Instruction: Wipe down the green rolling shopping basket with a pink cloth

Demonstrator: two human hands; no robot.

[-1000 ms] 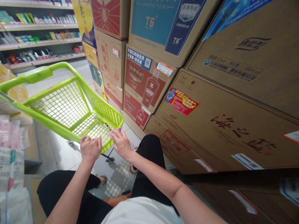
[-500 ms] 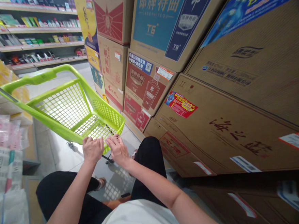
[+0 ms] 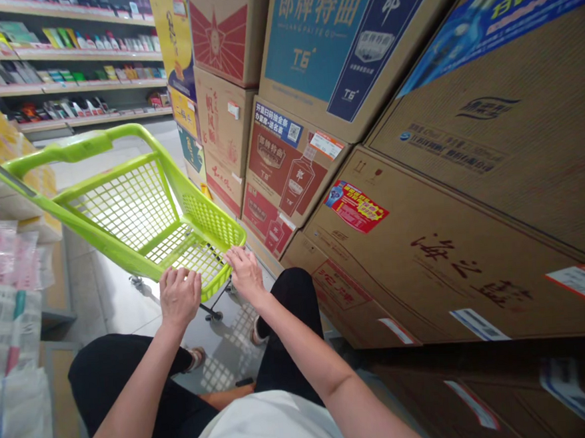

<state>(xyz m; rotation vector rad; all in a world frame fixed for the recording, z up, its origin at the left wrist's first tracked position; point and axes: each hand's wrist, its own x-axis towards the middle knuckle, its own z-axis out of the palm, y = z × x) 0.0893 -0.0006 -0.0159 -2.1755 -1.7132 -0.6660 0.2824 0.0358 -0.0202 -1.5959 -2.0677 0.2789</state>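
A lime-green shopping cart [image 3: 119,248] stands before my knees, its lattice basket holding nothing that I can see. My left hand [image 3: 180,297] is closed over the basket's near rim at its left corner, fingers curled over the edge. On the right corner of the same rim, my right hand [image 3: 246,272] rests with its fingers bent over the edge. Both hands touch the cart, a short stretch of rim showing between them. The undersides of the fingers are hidden. The cart's handle [image 3: 77,148] is at the far side, away from me.
Stacked cardboard cartons [image 3: 399,238] form a wall close on my right. Packaged goods [image 3: 10,332] sit on a low display at the left. Shelves [image 3: 76,60] with bottles and boxes stand at the back. Pale tiled floor [image 3: 89,286] shows around the cart.
My right hand has slid right along the rim, away from my left hand, widening the gap between them. My left hand stays nearly in place. The cart has hardly moved.
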